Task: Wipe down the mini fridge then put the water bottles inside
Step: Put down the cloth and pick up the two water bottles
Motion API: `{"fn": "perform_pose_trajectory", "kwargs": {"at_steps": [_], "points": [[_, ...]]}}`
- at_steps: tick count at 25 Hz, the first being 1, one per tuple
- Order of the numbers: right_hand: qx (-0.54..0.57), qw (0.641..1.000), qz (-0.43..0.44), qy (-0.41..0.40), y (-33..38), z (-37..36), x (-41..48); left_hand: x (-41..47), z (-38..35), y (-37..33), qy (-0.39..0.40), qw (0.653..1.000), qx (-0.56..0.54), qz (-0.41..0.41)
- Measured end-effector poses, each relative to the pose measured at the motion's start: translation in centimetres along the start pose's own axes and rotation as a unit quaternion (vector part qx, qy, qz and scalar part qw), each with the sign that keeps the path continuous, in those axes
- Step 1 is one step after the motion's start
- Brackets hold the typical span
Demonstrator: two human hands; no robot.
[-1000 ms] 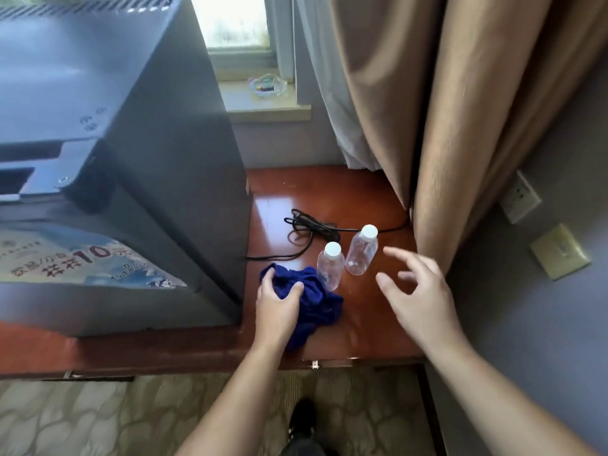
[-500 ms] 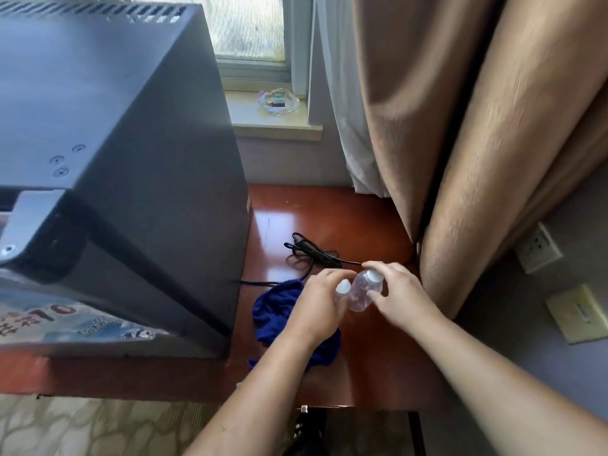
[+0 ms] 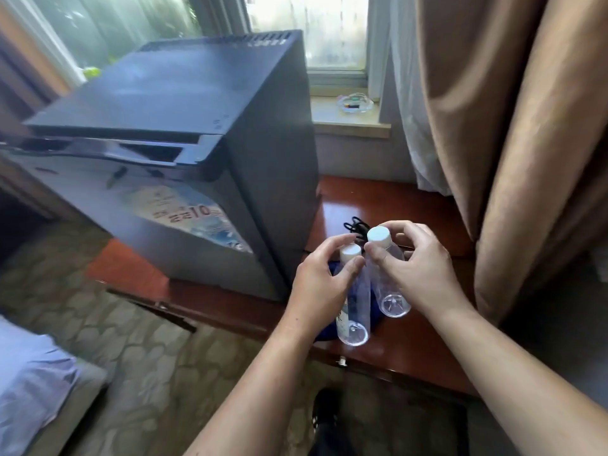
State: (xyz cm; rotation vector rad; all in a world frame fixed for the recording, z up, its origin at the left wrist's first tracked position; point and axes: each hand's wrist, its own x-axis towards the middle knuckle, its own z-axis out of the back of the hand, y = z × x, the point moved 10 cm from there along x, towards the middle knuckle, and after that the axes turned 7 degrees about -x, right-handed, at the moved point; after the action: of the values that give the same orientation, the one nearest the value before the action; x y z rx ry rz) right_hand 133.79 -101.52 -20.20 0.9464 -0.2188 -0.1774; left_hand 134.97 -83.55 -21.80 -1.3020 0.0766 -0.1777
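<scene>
Right of centre, your lower clear plastic bottle and upper clear plastic bottle both carry white caps, over a dark blue cloth. The charcoal boxy mini fridge, upper left, wears a pale blue-and-white sticker. You also see the glossy red-brown wooden table, tan curtains at right, and olive pebble-patterned carpet lower left.

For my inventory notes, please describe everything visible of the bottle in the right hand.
The right bottle is clear plastic with a white cap; no label shows. The right hand pinches its neck under the cap. It is about upright above the glossy red-brown table, close beside the other bottle; whether they touch is unclear.
</scene>
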Motion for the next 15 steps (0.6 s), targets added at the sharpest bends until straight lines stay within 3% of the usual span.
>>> {"fn": "perform_pose_trajectory", "kwargs": {"at_steps": [5, 12, 15], "points": [[0.120, 0.989, 0.032, 0.077, 8.2, -6.4, -4.5, -4.5, 9.4, -3.0, -0.025, 0.999, -0.038, -0.020], [0.157, 0.983, 0.060, 0.075, 19.2, -17.9, -10.3, -7.4, 23.2, -1.7, 0.006, 0.998, -0.045, -0.040], [0.160, 0.984, 0.032, 0.073, 23.1, -24.7, -12.6, -8.4, 30.5, 0.6, 0.029, 0.999, -0.016, -0.042]]}}
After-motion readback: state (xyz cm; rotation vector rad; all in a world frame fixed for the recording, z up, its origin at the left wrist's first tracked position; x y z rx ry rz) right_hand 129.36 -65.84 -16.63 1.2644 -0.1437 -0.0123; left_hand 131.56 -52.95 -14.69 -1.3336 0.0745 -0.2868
